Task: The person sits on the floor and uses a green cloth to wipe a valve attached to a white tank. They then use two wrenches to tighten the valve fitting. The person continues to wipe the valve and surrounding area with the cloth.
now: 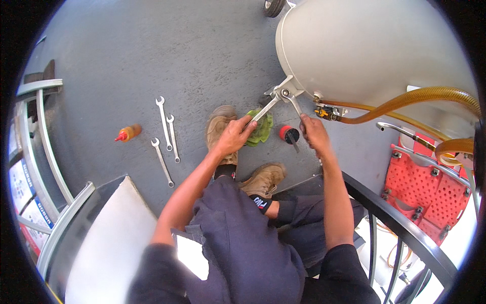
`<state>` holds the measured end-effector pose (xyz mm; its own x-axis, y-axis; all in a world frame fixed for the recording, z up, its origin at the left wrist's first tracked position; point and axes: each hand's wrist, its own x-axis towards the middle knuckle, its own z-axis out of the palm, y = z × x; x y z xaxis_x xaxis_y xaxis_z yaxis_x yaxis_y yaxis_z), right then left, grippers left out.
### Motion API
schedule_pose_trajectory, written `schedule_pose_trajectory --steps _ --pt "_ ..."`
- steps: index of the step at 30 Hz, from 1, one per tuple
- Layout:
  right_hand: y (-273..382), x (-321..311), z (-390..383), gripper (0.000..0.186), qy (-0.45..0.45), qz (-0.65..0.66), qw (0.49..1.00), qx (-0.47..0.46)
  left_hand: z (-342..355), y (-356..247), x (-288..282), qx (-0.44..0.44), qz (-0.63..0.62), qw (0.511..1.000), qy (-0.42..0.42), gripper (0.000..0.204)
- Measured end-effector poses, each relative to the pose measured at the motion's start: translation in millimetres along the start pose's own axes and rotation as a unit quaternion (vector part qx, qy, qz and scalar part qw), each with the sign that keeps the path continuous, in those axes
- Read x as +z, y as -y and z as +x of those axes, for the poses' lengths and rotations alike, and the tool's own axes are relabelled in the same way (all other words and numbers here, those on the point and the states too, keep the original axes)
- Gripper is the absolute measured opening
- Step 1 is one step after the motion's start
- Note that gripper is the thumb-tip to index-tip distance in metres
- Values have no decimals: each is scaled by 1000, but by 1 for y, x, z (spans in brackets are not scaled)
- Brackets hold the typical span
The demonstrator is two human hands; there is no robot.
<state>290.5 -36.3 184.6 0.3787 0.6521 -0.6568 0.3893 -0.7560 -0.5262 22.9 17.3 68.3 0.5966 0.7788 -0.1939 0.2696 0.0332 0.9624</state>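
Observation:
My left hand [235, 137] is closed round the handle of a silver wrench [265, 110], which reaches up to a bolt [285, 93] on a metal bracket [290, 83]. The bracket sits at the lower edge of a big beige tank [364, 45]. From the right, my right hand [315, 134] grips a second wrench [294, 104], angled to the same bolt. The two handles spread apart toward me. Between my hands, a green rag [259, 133] lies on the floor beside a red and black round container [289, 134] with something like a brush handle sticking out.
Three combination wrenches [164, 121] and an orange bottle with a red tip [128, 133] lie on the grey floor [126, 55] to the left. An amber hose [405, 101] with a yellow valve [322, 112] runs off the tank. At right stand a black railing [405, 230] and a red creeper [430, 190].

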Motion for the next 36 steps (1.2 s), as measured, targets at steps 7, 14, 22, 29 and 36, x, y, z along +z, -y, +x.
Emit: schedule_pose_trajectory --steps 7,14,22,29,36 --pt "-2 -11 10 56 35 16 999 0 0 2 1 -32 1 999 8 35" --pt "8 77 -28 49 -11 319 942 98 0 1 0 -9 11 1000 -3 37" --pt "42 123 -37 47 -63 475 872 103 2 8 2 -15 2 1000 12 35" --pt "0 55 -28 52 -75 201 975 49 2 -4 0 -11 -19 1000 16 37" --pt "-2 9 3 59 -23 -12 1000 -3 0 17 9 50 27 996 -63 39"
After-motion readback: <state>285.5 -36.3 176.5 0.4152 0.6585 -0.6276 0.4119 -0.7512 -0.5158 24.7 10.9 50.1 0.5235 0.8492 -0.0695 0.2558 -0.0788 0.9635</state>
